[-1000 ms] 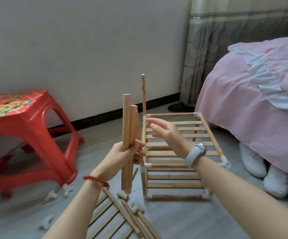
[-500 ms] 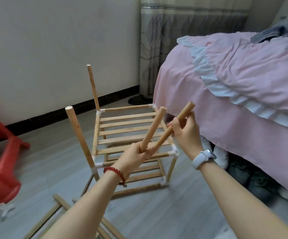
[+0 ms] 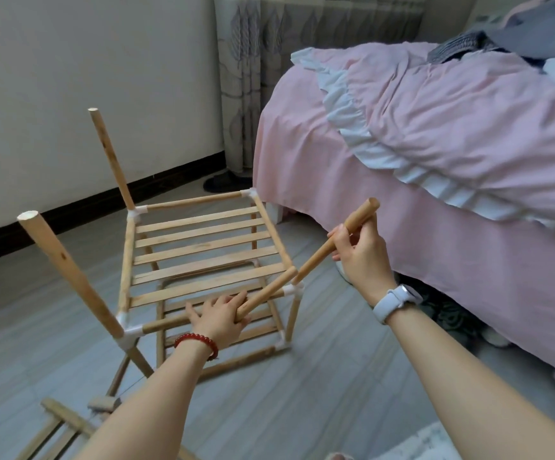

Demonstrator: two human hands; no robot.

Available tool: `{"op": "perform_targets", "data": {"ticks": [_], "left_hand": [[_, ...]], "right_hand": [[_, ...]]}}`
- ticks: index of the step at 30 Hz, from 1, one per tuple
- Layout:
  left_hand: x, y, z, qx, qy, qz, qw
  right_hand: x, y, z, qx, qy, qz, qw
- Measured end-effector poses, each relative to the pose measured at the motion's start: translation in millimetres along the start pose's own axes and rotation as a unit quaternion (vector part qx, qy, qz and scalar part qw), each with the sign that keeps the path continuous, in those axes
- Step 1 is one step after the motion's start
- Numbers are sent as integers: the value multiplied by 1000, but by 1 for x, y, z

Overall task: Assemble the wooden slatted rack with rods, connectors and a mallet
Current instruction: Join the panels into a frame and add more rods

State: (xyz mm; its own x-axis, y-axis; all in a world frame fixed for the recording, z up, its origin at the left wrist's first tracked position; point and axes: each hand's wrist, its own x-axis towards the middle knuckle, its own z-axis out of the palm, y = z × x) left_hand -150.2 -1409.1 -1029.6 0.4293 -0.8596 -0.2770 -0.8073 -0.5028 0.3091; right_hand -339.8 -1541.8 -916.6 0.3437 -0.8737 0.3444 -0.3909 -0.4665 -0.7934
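Note:
The wooden slatted rack point(image 3: 203, 247) stands on the floor, two slatted tiers joined by white plastic connectors. Two rods rise from its left corners: a near one point(image 3: 67, 270) and a far one point(image 3: 111, 159). My right hand point(image 3: 362, 257) grips a wooden rod point(image 3: 334, 242) whose lower end meets the white connector point(image 3: 294, 290) at the near right corner. My left hand point(image 3: 219, 315) holds a second rod point(image 3: 266, 295) and rests on the rack's front rail.
A bed with a pink sheet point(image 3: 435, 180) stands close on the right, shoes under it. A second slatted panel point(image 3: 60, 429) lies on the floor at bottom left. The wall and a curtain point(image 3: 242, 81) are behind the rack.
The view swung right, off the red stool. My right hand took one of the two rods from the left and brought its end down to the near right connector. The left hand dropped onto the front rail.

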Motion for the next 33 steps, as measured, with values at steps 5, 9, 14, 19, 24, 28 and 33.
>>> {"op": "perform_targets", "data": {"ticks": [5,9,14,19,24,28,33], "left_hand": [[1,-1,1,-6,3,5,1000],[2,-3,1,-43,13,9,999],[2,-11,6,-73,-5,32,997],[-11,-35,-12,74,88,39,993],[-20,-61,-21,138,135,-19,981],[-23,-67,-21,39,150,-47,987],[-30,-60,-25,-218,148,-76,962]], "right_hand": [[-1,-3,-3,-41,-39,-10,998],[-2,-18,-1,-91,-85,-40,991],[-7,-30,-1,-167,-136,-117,970],[-18,-36,4,-89,-141,-111,980],[-36,-57,26,-35,-200,-136,970],[-44,-64,46,0,-243,-131,961],[-24,-66,60,43,-245,-78,965]]}}
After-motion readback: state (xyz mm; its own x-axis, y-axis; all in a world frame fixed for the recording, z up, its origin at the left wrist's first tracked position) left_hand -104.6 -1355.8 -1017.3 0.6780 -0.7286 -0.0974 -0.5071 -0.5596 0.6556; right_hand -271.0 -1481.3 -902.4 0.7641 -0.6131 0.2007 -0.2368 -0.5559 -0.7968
